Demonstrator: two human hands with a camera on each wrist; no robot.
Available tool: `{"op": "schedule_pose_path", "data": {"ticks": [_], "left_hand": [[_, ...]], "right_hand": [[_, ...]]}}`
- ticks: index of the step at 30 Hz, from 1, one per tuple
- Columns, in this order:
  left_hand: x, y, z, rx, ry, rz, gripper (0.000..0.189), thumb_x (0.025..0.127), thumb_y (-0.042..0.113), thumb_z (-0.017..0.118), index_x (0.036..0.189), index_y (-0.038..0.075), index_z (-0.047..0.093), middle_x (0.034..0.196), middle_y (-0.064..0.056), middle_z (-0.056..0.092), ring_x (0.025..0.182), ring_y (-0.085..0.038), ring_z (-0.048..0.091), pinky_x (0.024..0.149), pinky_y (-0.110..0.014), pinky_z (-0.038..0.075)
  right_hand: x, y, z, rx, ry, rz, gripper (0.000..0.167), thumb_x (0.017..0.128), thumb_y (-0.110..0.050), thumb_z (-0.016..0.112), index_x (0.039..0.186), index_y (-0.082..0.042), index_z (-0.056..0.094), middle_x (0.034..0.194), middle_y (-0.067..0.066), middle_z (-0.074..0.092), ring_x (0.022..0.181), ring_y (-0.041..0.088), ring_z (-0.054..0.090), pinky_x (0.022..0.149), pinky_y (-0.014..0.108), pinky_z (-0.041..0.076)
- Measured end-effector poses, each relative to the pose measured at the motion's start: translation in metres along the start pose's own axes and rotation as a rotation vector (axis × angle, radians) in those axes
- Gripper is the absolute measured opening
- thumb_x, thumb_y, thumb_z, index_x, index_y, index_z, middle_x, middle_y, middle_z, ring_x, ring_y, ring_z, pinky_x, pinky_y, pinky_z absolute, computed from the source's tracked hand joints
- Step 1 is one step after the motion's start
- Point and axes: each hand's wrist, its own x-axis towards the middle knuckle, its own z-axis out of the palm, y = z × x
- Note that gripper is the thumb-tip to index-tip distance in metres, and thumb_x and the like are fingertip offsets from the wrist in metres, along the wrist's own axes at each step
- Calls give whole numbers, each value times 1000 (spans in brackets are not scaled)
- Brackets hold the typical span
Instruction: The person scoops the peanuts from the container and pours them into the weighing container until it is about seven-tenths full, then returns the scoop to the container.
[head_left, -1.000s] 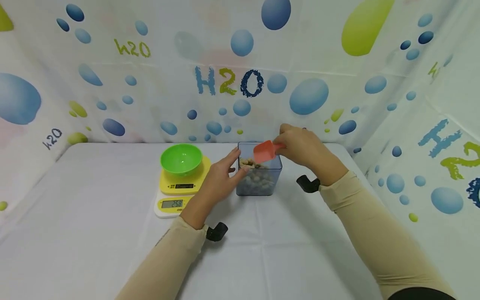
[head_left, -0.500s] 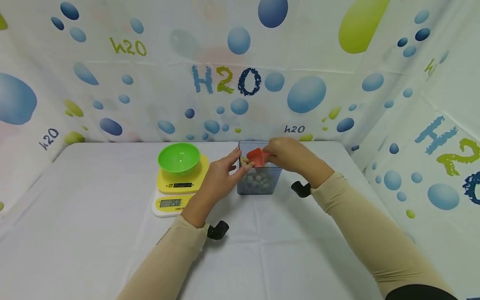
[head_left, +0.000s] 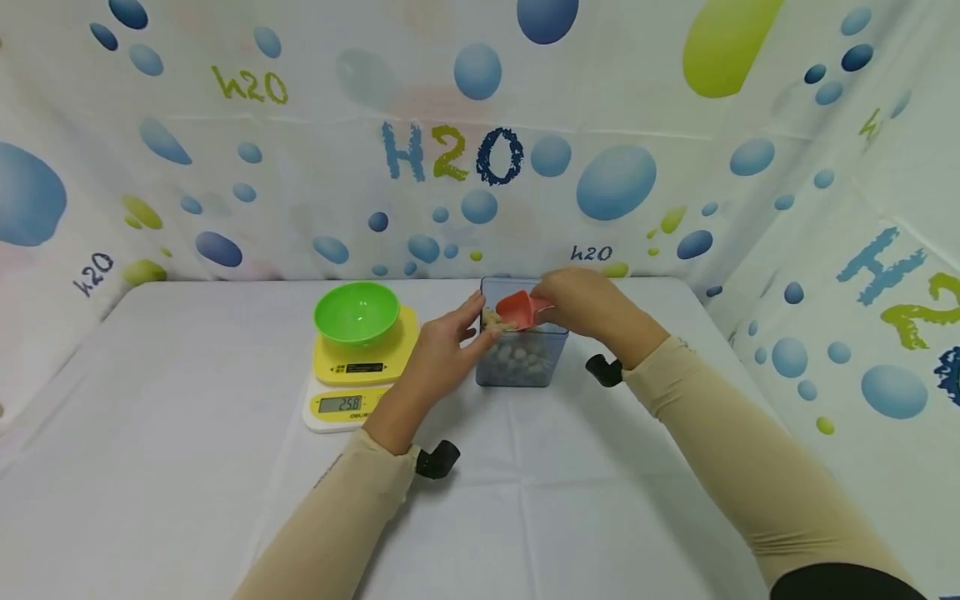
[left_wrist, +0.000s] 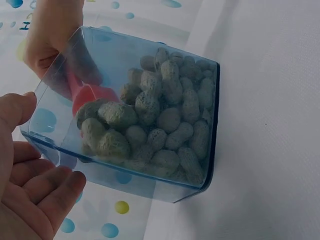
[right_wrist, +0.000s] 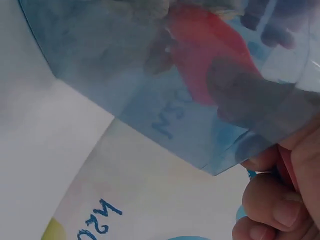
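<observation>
In the head view a clear bluish plastic container (head_left: 520, 367) of unshelled peanuts (left_wrist: 170, 125) stands on the table. My left hand (head_left: 442, 350) holds its near left corner at the rim, thumb on the near wall and fingers along the left side. My right hand (head_left: 588, 308) grips the handle of a red scoop (head_left: 516, 309), whose bowl is down inside the container. Through the clear wall, the left wrist view shows the scoop against the peanuts. Peanuts hide part of its bowl there. The right wrist view shows the scoop (right_wrist: 210, 55) blurred through the plastic.
Left of the container, a green bowl (head_left: 357, 313) sits on a yellow and white kitchen scale (head_left: 352, 404), its display reading about 258. A white cloth covers the table (head_left: 187, 433). Behind hangs a white curtain (head_left: 315, 200) with coloured drops.
My right hand has lowered the scoop leftward from above the rim into the container, then shifted only slightly. My left hand stays at the corner, and the scale reading looks the same.
</observation>
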Motion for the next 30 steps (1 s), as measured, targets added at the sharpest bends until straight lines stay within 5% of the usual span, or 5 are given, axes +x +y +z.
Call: {"op": "schedule_pose_path", "data": {"ticks": [3,9,15,25,30], "left_hand": [[0,1,1,2,4,-9,66,98,38,61,153,14,36,158,-1,35,135,-20,50,102,-34,49],[0,4,1,4,5,-8,66,97,39,61,153,14,36,158,-1,35,137,-19,48,101,-34,50],[0,2,-1,4,0,-5,67,99,40,59,155,14,33,159,-1,32,139,-18,44,103,-34,48],[-1,1,-3,7,4,-55,67,99,41,58,155,18,31,159,2,32,135,-22,50,102,-36,49],[-1,3,-3,7,5,-48,66,99,39,58,155,15,32,159,1,33,134,-23,51,102,-36,49]], "right_hand": [[-1,-2,-2,-49,-18,-12,15,86,-25,77,94,-12,77,78,-1,66,74,18,55,67,30,48],[-12,0,-15,54,-33,0,14,87,-23,76,96,-12,76,80,0,64,76,19,54,69,32,47],[-7,-8,-1,29,26,-58,19,90,-26,73,100,-10,75,87,3,68,76,20,57,69,32,49],[-5,-8,-6,91,-4,-9,24,90,-23,73,109,-11,76,87,2,65,80,20,55,70,32,49],[-5,-11,1,11,51,-12,21,90,-23,73,108,-13,77,86,2,66,76,19,57,67,30,51]]}}
